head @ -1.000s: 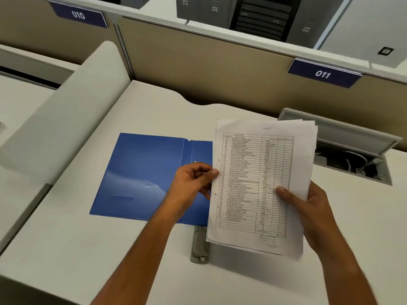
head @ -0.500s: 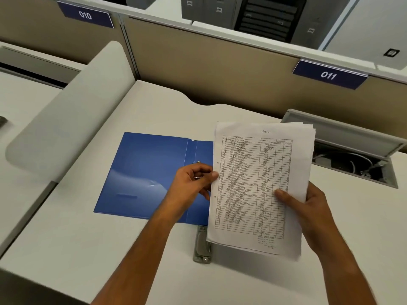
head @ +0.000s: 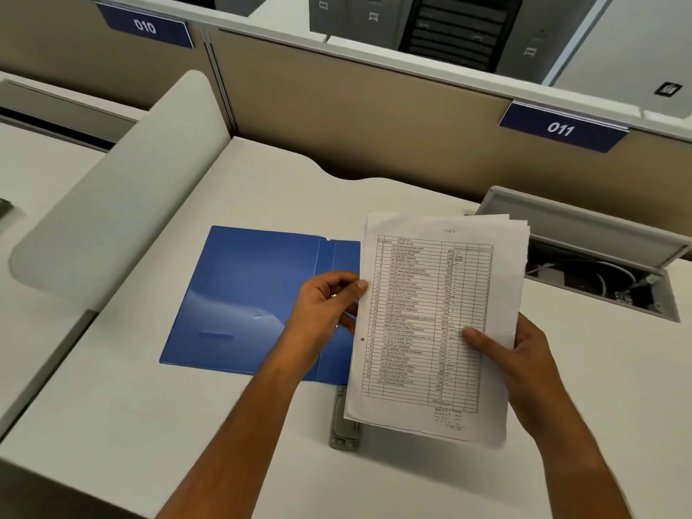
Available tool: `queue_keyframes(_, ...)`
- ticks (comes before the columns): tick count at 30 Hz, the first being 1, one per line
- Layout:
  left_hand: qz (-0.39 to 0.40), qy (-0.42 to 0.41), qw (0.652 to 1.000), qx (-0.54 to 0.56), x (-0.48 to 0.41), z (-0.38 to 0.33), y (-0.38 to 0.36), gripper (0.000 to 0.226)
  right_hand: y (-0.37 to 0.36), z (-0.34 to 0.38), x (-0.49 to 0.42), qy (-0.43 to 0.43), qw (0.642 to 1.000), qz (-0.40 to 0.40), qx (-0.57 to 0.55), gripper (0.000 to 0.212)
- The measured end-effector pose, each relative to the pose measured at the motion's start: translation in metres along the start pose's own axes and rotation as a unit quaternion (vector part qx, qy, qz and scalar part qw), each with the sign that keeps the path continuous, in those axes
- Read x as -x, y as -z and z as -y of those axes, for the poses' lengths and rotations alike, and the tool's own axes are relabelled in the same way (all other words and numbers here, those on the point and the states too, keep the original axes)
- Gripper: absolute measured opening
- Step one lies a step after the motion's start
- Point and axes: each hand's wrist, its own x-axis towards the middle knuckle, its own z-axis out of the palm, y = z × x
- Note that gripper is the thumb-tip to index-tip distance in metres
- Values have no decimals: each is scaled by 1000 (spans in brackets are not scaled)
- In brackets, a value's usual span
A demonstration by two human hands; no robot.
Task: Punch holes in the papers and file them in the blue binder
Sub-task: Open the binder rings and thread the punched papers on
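A pale desk point(head: 131, 425) is backed by a tan partition point(head: 374, 136), on which a blue plate marked 010 point(head: 145, 27) and a plate marked 011 point(head: 560, 128) are fixed. A rounded grey divider point(head: 112, 204) is set along the desk's left side.

The blue binder point(head: 243, 294) is laid open and flat, left of centre. The papers point(head: 430, 324), a stack topped by a printed table, are held tilted above the desk, over the binder's right part. Their left edge is pinched by the left hand point(head: 325, 309). Their lower right side is gripped by the right hand point(head: 524, 361), with the thumb on the front sheet.

Bare desk is left in front of the binder and at the near right. A cable tray point(head: 599, 282) with a raised lid is sunk into the desk behind the papers.

A grey hole punch point(head: 342, 428) is partly covered by the stack's lower corner. The binder's right cover is hidden, and the table's text is too small to be read.
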Motion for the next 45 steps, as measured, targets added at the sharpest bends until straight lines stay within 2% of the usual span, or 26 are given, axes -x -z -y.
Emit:
queue_keyframes(22,-1,26,999,-21,-1,-2,1,17,5,-5,2,-2,1000,-1,5,39)
queue_keyframes(37,-14,48,998,-22,5,-7,-4,26,2,-12,3,-4,1000,-12,0,37)
queue_keyframes(45,-2,51,998,-37,6,-7,-3,14,-2,-13,8,3,1000,-24,-19,34)
